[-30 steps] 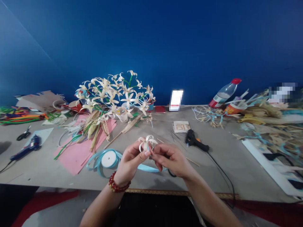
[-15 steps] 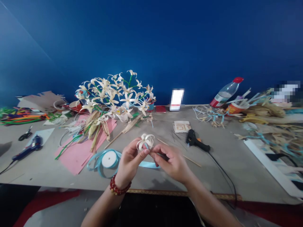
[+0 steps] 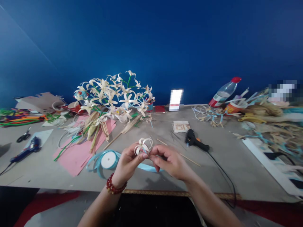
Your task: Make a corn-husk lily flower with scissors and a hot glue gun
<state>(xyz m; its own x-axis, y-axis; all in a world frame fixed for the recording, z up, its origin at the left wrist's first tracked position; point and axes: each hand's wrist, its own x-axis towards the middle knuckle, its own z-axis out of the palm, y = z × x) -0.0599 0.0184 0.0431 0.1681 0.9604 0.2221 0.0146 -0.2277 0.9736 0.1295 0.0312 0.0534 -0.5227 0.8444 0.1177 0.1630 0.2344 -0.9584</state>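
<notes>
My left hand (image 3: 127, 162), with a red bead bracelet (image 3: 115, 184) on its wrist, is closed on a handmade flower (image 3: 142, 145) with curled cream petals. The flower's base, with a bit of light blue, is pinched between thumb and fingers. My right hand (image 3: 169, 160) is closed too, its fingertips bunched against that base and touching the left thumb's area. What lies between the right fingers is hidden. A light blue ribbon tail (image 3: 148, 167) lies below the hands, and the ribbon roll (image 3: 109, 159) rests beside my left wrist.
Many similar cream flowers (image 3: 113, 91) stand at the back. Pink paper (image 3: 71, 160) and dried husks (image 3: 93, 126) lie left. A black glue gun (image 3: 196, 140), a thin stick (image 3: 189, 159) and a white power strip (image 3: 267, 167) are right; a blue glue gun (image 3: 29, 148) is far left.
The flower has turned a little in my left hand, so its petals face differently. Both hands have shifted slightly left and down, and the fingertips stay together.
</notes>
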